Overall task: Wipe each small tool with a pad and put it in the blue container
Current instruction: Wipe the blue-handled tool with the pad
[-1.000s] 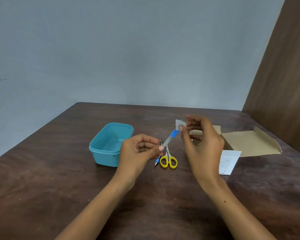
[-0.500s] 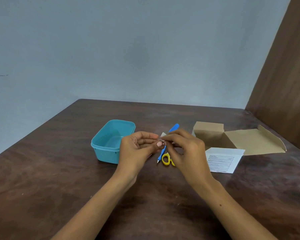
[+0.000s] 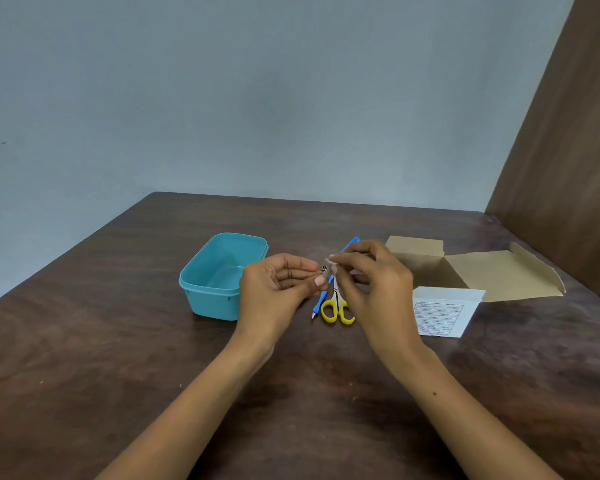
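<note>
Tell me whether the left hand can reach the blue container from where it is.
Probably yes. The left hand hovers right beside the blue container, whose open top has nothing over it, though its fingers are pinched on a small tool.

Lying beside open, empty teal plastic container [image 3: 222, 275]: slim blue-handled tool [image 3: 323, 296], yellow-handled scissors [image 3: 336, 308]; small whitish pad [image 3: 333, 263] hovering above.

Small tool [image 3: 323, 269] between the hands [image 3: 329, 282] — too tiny to identify; scissors' blades [image 3: 335, 289] partly hidden.
</note>
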`<state>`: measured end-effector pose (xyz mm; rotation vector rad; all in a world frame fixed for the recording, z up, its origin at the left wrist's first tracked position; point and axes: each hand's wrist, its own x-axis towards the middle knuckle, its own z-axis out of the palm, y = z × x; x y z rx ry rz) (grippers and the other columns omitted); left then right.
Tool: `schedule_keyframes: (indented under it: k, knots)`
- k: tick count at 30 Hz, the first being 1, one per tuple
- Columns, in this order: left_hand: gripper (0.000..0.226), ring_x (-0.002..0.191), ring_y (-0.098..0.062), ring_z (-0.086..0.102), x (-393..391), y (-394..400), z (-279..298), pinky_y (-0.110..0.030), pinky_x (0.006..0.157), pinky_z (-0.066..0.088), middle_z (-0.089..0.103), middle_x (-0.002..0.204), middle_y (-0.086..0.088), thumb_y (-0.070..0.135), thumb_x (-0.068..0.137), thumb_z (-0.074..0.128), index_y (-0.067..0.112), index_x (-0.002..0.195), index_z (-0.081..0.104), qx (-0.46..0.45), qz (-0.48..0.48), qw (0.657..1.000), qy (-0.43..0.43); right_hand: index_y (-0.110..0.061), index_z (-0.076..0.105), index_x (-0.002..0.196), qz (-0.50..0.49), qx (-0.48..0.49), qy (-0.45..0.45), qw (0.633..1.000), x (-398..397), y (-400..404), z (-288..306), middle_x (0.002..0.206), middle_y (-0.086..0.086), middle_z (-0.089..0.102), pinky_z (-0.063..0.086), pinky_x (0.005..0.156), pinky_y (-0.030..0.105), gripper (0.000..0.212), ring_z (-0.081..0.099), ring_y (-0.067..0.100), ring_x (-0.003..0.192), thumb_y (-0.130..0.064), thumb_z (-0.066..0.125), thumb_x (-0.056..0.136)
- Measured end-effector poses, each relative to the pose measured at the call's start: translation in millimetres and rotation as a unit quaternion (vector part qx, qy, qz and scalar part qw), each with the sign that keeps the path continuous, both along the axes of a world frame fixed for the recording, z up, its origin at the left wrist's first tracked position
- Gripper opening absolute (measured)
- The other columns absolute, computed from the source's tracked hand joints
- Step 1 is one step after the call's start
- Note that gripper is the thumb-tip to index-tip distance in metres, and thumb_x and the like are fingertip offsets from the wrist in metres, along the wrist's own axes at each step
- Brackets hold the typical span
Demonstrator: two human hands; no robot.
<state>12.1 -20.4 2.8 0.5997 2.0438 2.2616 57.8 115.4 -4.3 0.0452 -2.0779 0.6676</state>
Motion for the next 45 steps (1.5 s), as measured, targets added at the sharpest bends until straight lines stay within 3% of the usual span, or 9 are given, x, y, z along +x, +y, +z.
schedule_keyframes:
  k: [3,8,13,20,26,33,38,45]
  knots:
    - [0.017,0.076,-0.019,0.072,1.0,1.0,-0.5,-0.024,0.068,0.058,0.074,0.081,-0.013,-0.002,0.07,0.077,0.008,0.082,0.07,0.003,-0.005,1.0,-0.006,-0.008,0.073,0.091,-0.007,0.006,0.001,1.0,-1.2,-0.1,-2.8,0.094,0.006,0.064,0.052,0.067,0.019,0.011,0.06,0.01,0.076,-0.006,0.068,0.081]
    - [0.019,0.077,-0.022,0.072,-1.3,0.1,-1.4,-0.022,0.068,0.058,0.073,0.082,-0.017,-0.004,0.07,0.076,0.0,0.087,0.069,0.036,-0.012,0.999,-0.033,-0.008,0.073,0.091,0.018,0.021,0.0,1.0,-1.7,-9.2,-6.5,0.091,0.006,0.064,0.049,0.071,0.015,0.012,0.056,0.007,0.079,-0.003,0.068,0.081]
    - [0.017,0.072,-0.017,0.072,-0.6,1.5,-0.4,-0.018,0.063,0.055,0.073,0.079,-0.015,-0.004,0.071,0.076,0.004,0.085,0.069,0.034,-0.013,0.999,-0.026,-0.007,0.073,0.091,-0.036,0.007,0.024,0.999,-4.9,-2.4,-2.5,0.091,0.007,0.064,0.048,0.066,0.017,0.011,0.06,0.012,0.074,-0.004,0.068,0.082]
    - [0.017,0.077,-0.024,0.073,-2.7,1.2,-1.5,-0.024,0.069,0.058,0.074,0.079,-0.016,-0.006,0.071,0.074,0.003,0.084,0.068,0.067,-0.016,0.997,-0.038,-0.005,0.073,0.09,0.0,0.01,0.018,1.0,-4.2,-12.5,-5.3,0.089,0.008,0.064,0.043,0.072,0.006,0.013,0.055,0.008,0.083,0.001,0.068,0.08]
    - [0.017,0.074,-0.019,0.072,-0.5,2.4,-0.2,-0.019,0.065,0.056,0.073,0.079,-0.013,-0.002,0.071,0.077,0.007,0.082,0.069,0.034,-0.005,0.999,-0.015,-0.007,0.073,0.092,-0.048,-0.002,0.027,0.998,-9.4,-2.3,-0.3,0.093,0.009,0.065,0.052,0.067,0.023,0.013,0.063,0.017,0.077,-0.003,0.066,0.083]
    - [0.018,0.076,-0.021,0.073,-2.0,0.6,-0.9,-0.025,0.07,0.058,0.074,0.078,-0.012,-0.003,0.071,0.076,0.003,0.085,0.069,0.038,-0.001,0.999,-0.011,-0.007,0.074,0.092,-0.014,-0.019,0.012,1.0,-6.8,-12.0,-6.7,0.092,0.006,0.065,0.047,0.068,0.01,0.014,0.054,0.001,0.079,-0.001,0.068,0.081]
    - [0.02,0.082,-0.028,0.072,-3.5,-1.4,-2.0,-0.034,0.077,0.058,0.073,0.084,-0.017,-0.003,0.07,0.076,0.002,0.088,0.069,0.053,-0.001,0.998,-0.015,-0.01,0.075,0.091,0.038,-0.086,0.001,0.996,-2.8,-16.3,-4.7,0.091,0.004,0.065,0.052,0.068,0.019,0.017,0.06,0.009,0.082,0.001,0.068,0.08]
    - [0.018,0.076,-0.022,0.073,-2.1,-0.3,-0.2,-0.024,0.068,0.058,0.073,0.08,-0.015,-0.003,0.071,0.076,0.002,0.088,0.069,0.034,-0.006,0.999,0.004,-0.009,0.074,0.096,-0.026,-0.056,0.027,0.998,-5.8,-5.8,-0.2,0.096,0.006,0.066,0.055,0.068,0.023,0.014,0.063,0.014,0.08,-0.005,0.068,0.083]
